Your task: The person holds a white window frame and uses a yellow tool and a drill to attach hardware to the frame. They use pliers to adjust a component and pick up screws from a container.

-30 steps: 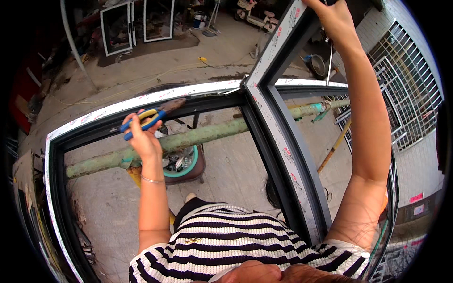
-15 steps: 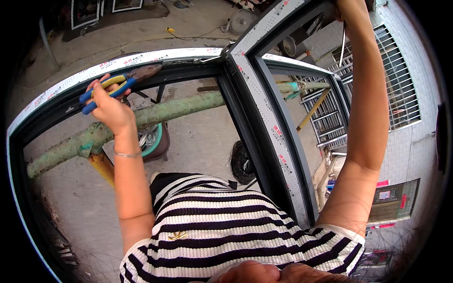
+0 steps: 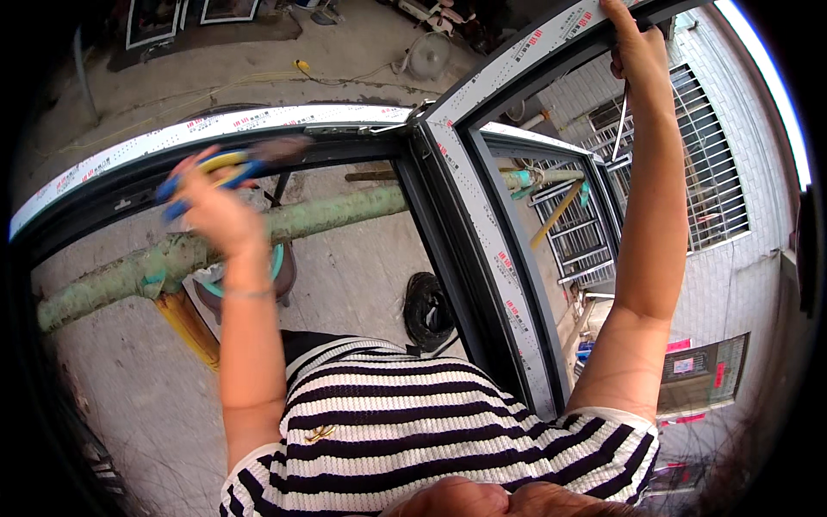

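My left hand is closed round a pair of pliers with blue and yellow handles. Both are smeared by motion, and the pliers' jaws point right over the dark inner track of a window frame covered in printed white film. A tilted window sash stands out from this frame, meeting it at a metal hinge arm. At the upper right my right hand grips the sash's far rail, thumb on top. Below that hand a thin metal rod shows; whether I hold it cannot be made out.
Beneath the frame runs a green pipe with a yellow leg. A tub with a teal rim and a black coil lie on the floor. A barred window is in the right wall.
My left hand and the pliers have moved slightly right and now blur. The view has shifted a little, bringing more of my right hand on the sash into sight.
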`<state>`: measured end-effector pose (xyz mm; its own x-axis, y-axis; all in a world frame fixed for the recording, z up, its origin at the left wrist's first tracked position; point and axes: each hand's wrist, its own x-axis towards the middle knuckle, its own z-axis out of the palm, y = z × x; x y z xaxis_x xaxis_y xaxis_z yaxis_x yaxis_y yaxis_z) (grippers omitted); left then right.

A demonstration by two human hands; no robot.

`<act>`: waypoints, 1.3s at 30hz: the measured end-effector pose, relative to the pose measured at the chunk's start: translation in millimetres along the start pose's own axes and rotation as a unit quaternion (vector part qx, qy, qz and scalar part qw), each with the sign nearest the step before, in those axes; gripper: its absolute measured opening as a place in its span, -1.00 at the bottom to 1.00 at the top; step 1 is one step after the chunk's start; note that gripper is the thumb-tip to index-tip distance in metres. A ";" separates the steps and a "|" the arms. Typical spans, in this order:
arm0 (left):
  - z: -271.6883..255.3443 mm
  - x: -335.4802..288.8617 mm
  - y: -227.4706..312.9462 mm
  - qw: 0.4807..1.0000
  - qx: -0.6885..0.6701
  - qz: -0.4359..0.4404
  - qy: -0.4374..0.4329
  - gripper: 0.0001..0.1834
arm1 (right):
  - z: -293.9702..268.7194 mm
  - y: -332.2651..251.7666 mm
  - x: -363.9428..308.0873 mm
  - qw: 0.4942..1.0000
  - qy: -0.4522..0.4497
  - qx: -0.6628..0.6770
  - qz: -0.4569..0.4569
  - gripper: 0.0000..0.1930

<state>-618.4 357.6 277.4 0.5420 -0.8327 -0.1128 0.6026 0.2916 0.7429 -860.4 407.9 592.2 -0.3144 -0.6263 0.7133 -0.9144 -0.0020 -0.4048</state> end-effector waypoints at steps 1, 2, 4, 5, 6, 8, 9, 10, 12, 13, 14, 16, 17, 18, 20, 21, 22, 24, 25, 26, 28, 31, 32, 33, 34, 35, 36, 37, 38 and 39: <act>8.8 -17.0 -13.8 0.989 0.050 -0.036 -0.131 -0.68 | -2.6 1.0 0.3 1.000 -0.018 0.003 0.004 -0.69; 19.6 -33.8 -31.5 0.977 0.061 -0.037 -0.202 -0.76 | -3.2 -1.8 2.6 0.999 -0.037 0.011 0.003 -0.68; 22.0 -69.6 -40.8 0.980 0.042 0.027 -0.194 -0.81 | -14.0 8.7 10.3 0.998 -0.062 0.003 0.013 -0.59; 7.4 -70.7 -32.8 0.976 0.039 0.053 -0.210 -0.79 | -19.0 22.6 14.1 0.997 -0.068 -0.008 0.024 -0.49; -6.0 -65.4 -21.3 0.970 0.036 0.077 -0.227 -0.77 | -23.8 30.4 16.0 0.996 -0.073 -0.021 0.036 -0.39; -15.5 -51.5 8.1 0.985 -0.011 0.032 -0.168 -0.72 | -14.3 22.3 9.3 0.998 -0.052 0.017 -0.003 -0.55; -18.0 -42.5 11.4 0.989 0.004 0.056 -0.135 -0.68 | -12.7 14.7 8.5 0.998 -0.048 0.029 -0.024 -0.61; -21.4 -34.7 13.3 0.989 -0.010 0.061 -0.138 -0.76 | -8.1 -0.6 -0.7 0.999 -0.030 0.026 -0.006 -0.63; -21.9 -27.5 11.3 0.992 -0.018 0.083 -0.093 -0.74 | -4.5 -11.5 -7.7 0.999 -0.023 0.032 0.017 -0.64; -19.7 -22.9 11.4 0.992 -0.016 0.095 -0.078 -0.74 | -6.1 -7.1 -2.0 0.999 -0.031 0.039 0.017 -0.64; -15.8 -16.6 11.2 0.992 -0.016 0.106 -0.062 -0.74 | -6.7 -5.0 0.8 0.998 -0.039 0.045 0.016 -0.64; -23.8 -6.2 4.1 0.992 -0.019 0.112 -0.052 -0.76 | -5.4 -5.5 -5.4 0.999 -0.039 0.035 0.012 -0.66; -29.6 2.3 2.5 0.992 -0.032 0.115 -0.037 -0.77 | -5.2 -6.9 -8.7 0.999 -0.039 0.029 0.007 -0.66; -33.8 8.1 3.3 0.992 -0.042 0.115 -0.025 -0.77 | -5.9 -7.1 -12.2 0.999 -0.038 0.021 0.006 -0.67; -38.0 17.5 6.7 0.991 -0.036 0.127 0.004 -0.75 | -4.0 -1.3 -9.4 0.999 -0.036 0.022 -0.009 -0.65; -36.3 17.8 13.6 0.992 -0.031 0.121 0.013 -0.72 | -2.2 1.7 -11.0 0.999 -0.026 0.022 -0.021 -0.65; -34.9 18.9 22.0 0.993 -0.026 0.115 0.024 -0.68 | 0.1 2.2 -11.7 0.999 -0.017 0.024 -0.036 -0.64; -42.9 28.9 21.5 0.992 -0.054 0.108 0.049 -0.67 | 3.8 2.3 -8.1 0.999 -0.003 0.017 -0.027 -0.65; -37.0 26.2 20.3 0.992 -0.045 0.106 0.055 -0.70 | 7.5 4.9 -3.9 0.999 -0.002 0.024 -0.038 -0.65; -21.5 20.3 17.0 0.992 -0.037 0.105 0.061 -0.72 | 11.8 5.2 -2.4 0.998 -0.002 0.033 -0.049 -0.66; 10.5 -8.8 0.7 0.990 -0.074 0.121 0.023 -0.80 | -4.7 -1.6 -8.9 1.000 -0.008 -0.023 -0.001 -0.65; -3.6 6.0 -1.4 0.995 -0.030 0.085 -0.046 -0.76 | -6.7 -2.2 -10.9 0.999 -0.019 -0.043 -0.006 -0.65; -10.9 7.0 0.0 0.994 -0.041 0.096 -0.022 -0.73 | -4.4 -2.1 -12.2 0.999 -0.001 -0.028 0.039 -0.64; -18.4 11.8 1.4 0.993 -0.054 0.107 0.000 -0.70 | -5.9 -1.6 -14.6 1.000 -0.008 -0.019 0.019 -0.65; -31.3 24.1 5.6 0.989 -0.064 0.133 0.031 -0.67 | 3.3 -1.9 -14.6 1.000 -0.023 0.007 -0.006 -0.65; -45.9 36.0 0.2 0.989 -0.062 0.134 0.013 -0.65 | 13.0 -3.0 -9.5 1.000 -0.010 0.020 0.012 -0.67; -12.4 16.5 11.7 0.995 -0.051 0.061 0.060 -0.68 | 20.4 -5.8 -8.4 0.999 -0.014 0.028 0.007 -0.67; 1.0 0.5 1.8 0.996 -0.064 0.062 0.030 -0.69 | 3.9 -6.6 -10.0 1.000 -0.005 0.004 0.012 -0.68; 4.8 -5.8 -5.2 0.994 -0.074 0.086 0.009 -0.70 | -2.4 -1.0 -6.1 1.000 -0.002 0.002 0.011 -0.68; 2.3 -5.0 -6.2 0.993 -0.091 0.075 -0.010 -0.72 | -19.6 18.1 8.3 0.999 -0.025 -0.023 0.030 -0.45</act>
<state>-626.2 358.9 274.9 0.6227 -0.7824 0.0055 0.6125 0.4919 0.6188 -884.6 418.0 601.9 -0.3563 -0.6623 0.6591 -0.9057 0.0716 -0.4177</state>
